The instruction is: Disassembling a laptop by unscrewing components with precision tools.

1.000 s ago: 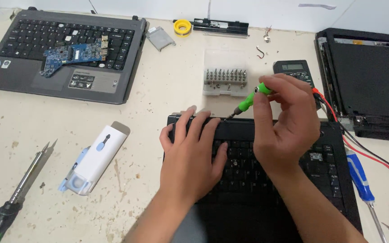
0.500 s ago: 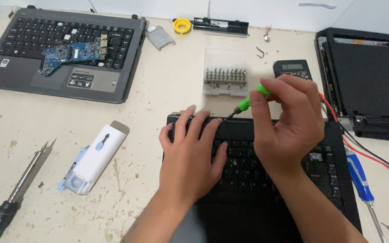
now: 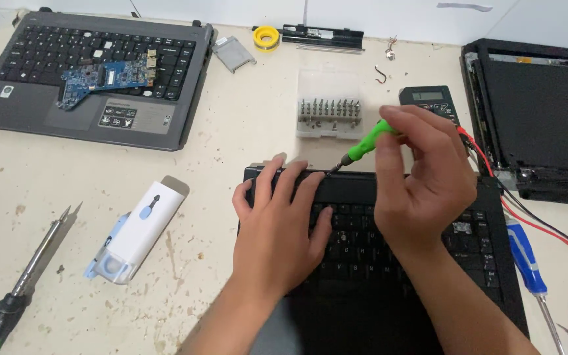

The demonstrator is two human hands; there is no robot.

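Note:
A black laptop base [image 3: 474,217] with its keyboard lies in front of me on the beige table. My left hand [image 3: 277,223] rests flat on the keyboard's left part, fingers spread toward the top edge. My right hand [image 3: 422,181] grips a green-handled screwdriver [image 3: 366,144]. Its tip touches the laptop's top edge just beyond my left fingertips.
A clear case of screwdriver bits [image 3: 330,112] and a multimeter [image 3: 428,102] with red leads lie behind. At far left is a grey laptop [image 3: 93,79] with a blue circuit board on it. A white tool case [image 3: 136,230], a soldering iron [image 3: 27,276], a blue screwdriver [image 3: 527,263] and a black screen panel [image 3: 540,112] surround me.
My right hand has shifted slightly on the screwdriver handle, as if turning it. The left hand and the laptop stay where they were.

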